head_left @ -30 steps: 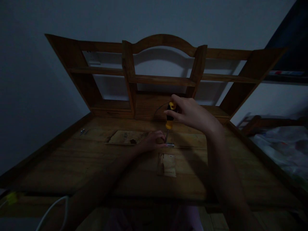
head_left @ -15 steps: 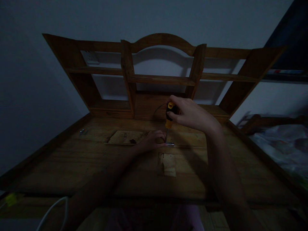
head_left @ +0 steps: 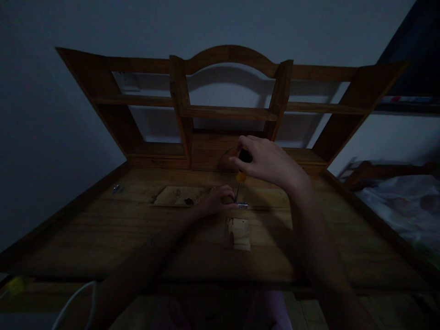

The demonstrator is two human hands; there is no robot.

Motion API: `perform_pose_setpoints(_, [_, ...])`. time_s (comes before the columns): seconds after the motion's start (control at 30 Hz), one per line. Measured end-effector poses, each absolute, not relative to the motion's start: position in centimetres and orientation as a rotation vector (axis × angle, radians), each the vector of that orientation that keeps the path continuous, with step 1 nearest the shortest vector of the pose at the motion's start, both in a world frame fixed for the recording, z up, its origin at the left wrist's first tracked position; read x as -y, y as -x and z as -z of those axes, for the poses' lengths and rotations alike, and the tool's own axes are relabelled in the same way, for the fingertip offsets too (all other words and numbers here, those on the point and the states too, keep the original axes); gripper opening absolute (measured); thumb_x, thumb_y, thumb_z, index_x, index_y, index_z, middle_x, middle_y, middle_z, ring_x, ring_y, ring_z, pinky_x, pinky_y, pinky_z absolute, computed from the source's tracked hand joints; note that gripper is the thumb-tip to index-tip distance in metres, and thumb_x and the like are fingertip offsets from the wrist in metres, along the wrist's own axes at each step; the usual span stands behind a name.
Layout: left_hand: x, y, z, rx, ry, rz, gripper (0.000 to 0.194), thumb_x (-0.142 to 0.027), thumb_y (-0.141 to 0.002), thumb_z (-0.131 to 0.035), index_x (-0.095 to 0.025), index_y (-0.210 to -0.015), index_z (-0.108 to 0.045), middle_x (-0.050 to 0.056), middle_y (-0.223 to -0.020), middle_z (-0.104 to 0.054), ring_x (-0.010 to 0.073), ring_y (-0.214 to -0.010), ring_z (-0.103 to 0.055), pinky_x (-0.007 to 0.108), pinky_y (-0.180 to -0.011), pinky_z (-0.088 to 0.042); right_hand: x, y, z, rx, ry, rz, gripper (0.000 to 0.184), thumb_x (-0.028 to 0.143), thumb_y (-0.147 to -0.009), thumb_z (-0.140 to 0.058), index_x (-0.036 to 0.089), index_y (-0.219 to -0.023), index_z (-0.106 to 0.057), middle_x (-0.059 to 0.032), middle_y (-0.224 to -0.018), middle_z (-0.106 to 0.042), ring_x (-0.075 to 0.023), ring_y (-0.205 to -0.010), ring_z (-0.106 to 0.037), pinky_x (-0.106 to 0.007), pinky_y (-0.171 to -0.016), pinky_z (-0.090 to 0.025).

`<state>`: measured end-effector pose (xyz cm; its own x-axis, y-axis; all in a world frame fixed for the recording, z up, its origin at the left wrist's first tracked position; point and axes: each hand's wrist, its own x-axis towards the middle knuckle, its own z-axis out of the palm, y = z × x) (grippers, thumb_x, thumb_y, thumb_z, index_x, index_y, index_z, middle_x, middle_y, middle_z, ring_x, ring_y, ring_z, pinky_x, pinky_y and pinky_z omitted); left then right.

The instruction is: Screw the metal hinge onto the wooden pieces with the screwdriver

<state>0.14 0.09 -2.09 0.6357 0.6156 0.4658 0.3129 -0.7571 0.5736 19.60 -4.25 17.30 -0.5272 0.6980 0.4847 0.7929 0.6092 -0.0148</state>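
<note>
In the head view, my right hand (head_left: 263, 158) is wrapped round the yellow and black handle of a screwdriver (head_left: 241, 177). Its shaft points down, slightly tilted, to the left end of a small metal hinge-like plate (head_left: 242, 205) on the wooden desk top (head_left: 137, 229). My left hand (head_left: 218, 200) rests on the wood just left of the shaft. Its thumb and forefinger pinch at the plate's left end; what lies between the fingertips is too small to make out.
A wooden shelf unit (head_left: 228, 112) rises along the desk's back edge. Another small metal piece (head_left: 116, 188) lies at the left. Rough bare patches mark the wood, one a square patch (head_left: 239, 233) before my hands. A white cable (head_left: 77, 298) loops at the lower left.
My right hand has turned a little round the screwdriver handle, and its fingers now cover more of it. The left hand stays at the metal plate. The view has shifted slightly.
</note>
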Motion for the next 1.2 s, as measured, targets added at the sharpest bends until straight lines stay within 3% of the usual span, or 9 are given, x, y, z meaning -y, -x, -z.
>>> perform_pose_setpoints(0.1, [0.0, -0.2, 2.0, -0.714, -2.413, -0.933, 0.018, -0.034, -0.087, -0.072, -0.018, -0.091, -0.067, 0.003, -0.097, -0.064, 0.0172, -0.093, -0.062, 0.03, -0.085, -0.048, 4.2, -20.4, -17.8, 2.471, 1.028, 0.083, 0.019, 0.026, -0.09, -0.057, 0.021, -0.108, -0.061, -0.005, -0.105, -0.069, -0.0217, -0.093, -0.063, -0.031, -0.079, -0.042])
perform_pose_setpoints(0.17, [0.0, -0.2, 2.0, -0.708, -2.415, -0.936, 0.018, -0.033, -0.086, -0.073, -0.017, -0.091, -0.066, 0.003, -0.097, -0.063, 0.0167, -0.092, -0.061, 0.03, -0.085, -0.048, 4.0, -20.8, -17.9, 2.476, 0.996, 0.034, 0.018, 0.025, -0.09, -0.057, 0.021, -0.107, -0.061, -0.0036, -0.101, -0.069, -0.0198, -0.089, -0.062, -0.03, -0.076, -0.042])
perform_pose_setpoints(0.27, [-0.1, -0.2, 2.0, -0.712, -2.416, -0.926, 0.019, -0.034, -0.086, -0.073, -0.017, -0.091, -0.066, 0.004, -0.097, -0.063, 0.017, -0.092, -0.061, 0.03, -0.086, -0.048, 3.7, -20.8, -17.7, 2.465, 1.015, 0.099, 0.017, 0.034, -0.094, -0.059, 0.02, -0.105, -0.06, -0.0053, -0.099, -0.068, -0.0208, -0.09, -0.061, -0.03, -0.076, -0.041])
perform_pose_setpoints(0.5, [-0.2, -0.1, 2.1, -0.719, -2.423, -0.929, 0.021, -0.038, -0.087, -0.072, -0.018, -0.092, -0.066, 0.004, -0.1, -0.064, 0.018, -0.094, -0.062, 0.032, -0.087, -0.049, 3.4, -20.1, -17.2, 2.315, 1.232, 0.344, 0.04, 0.057, -0.094, -0.053, 0.018, -0.097, -0.061, -0.0095, -0.088, -0.067, -0.0252, -0.082, -0.061, -0.033, -0.072, -0.039])
perform_pose_setpoints(0.63, [0.1, -0.1, 1.8, -0.702, -2.416, -0.911, 0.017, -0.034, -0.088, -0.07, -0.018, -0.092, -0.066, 0.004, -0.099, -0.064, 0.0179, -0.095, -0.062, 0.031, -0.088, -0.049, 3.5, -21.0, -18.0, 2.434, 1.074, 0.088, 0.027, 0.042, -0.093, -0.058, 0.019, -0.105, -0.062, -0.0072, -0.101, -0.069, -0.0226, -0.088, -0.062, -0.031, -0.075, -0.041])
perform_pose_setpoints(0.77, [0.2, -0.2, 1.7, -0.723, -2.406, -0.906, 0.018, -0.034, -0.088, -0.071, -0.018, -0.092, -0.066, 0.004, -0.099, -0.064, 0.0181, -0.094, -0.061, 0.032, -0.088, -0.048, 3.6, -21.5, -18.1, 2.46, 0.946, -0.03, 0.029, 0.031, -0.092, -0.059, 0.021, -0.119, -0.059, -0.0049, -0.113, -0.068, -0.0197, -0.093, -0.063, -0.029, -0.08, -0.042])
perform_pose_setpoints(0.9, [-0.1, -0.1, 2.1, -0.695, -2.398, -0.917, 0.019, -0.036, -0.089, -0.07, -0.018, -0.094, -0.066, 0.004, -0.1, -0.064, 0.0176, -0.095, -0.061, 0.032, -0.088, -0.048, 3.6, -20.7, -17.5, 2.442, 1.025, 0.138, 0.024, 0.038, -0.096, -0.057, 0.018, -0.11, -0.061, -0.0079, -0.105, -0.069, -0.022, -0.093, -0.064, -0.03, -0.079, -0.041])
perform_pose_setpoints(1.07, [-0.1, 0.0, 2.2, -0.74, -2.414, -0.914, 0.02, -0.036, -0.087, -0.072, -0.018, -0.093, -0.066, 0.004, -0.099, -0.063, 0.0174, -0.093, -0.061, 0.032, -0.086, -0.048, 4.2, -18.7, -16.9, 2.307, 1.326, 0.523, 0.038, 0.049, -0.1, -0.047, 0.015, -0.109, -0.059, -0.0132, -0.093, -0.07, -0.0283, -0.085, -0.065, -0.034, -0.071, -0.038])
perform_pose_setpoints(1.2, [-0.1, -0.1, 2.1, -0.73, -2.412, -0.93, 0.02, -0.036, -0.088, -0.071, -0.017, -0.094, -0.067, 0.005, -0.103, -0.064, 0.018, -0.096, -0.061, 0.032, -0.089, -0.048, 4.2, -19.1, -17.0, 2.348, 1.268, 0.422, 0.039, 0.05, -0.098, -0.048, 0.015, -0.112, -0.058, -0.0129, -0.1, -0.069, -0.0289, -0.092, -0.065, -0.035, -0.076, -0.04])
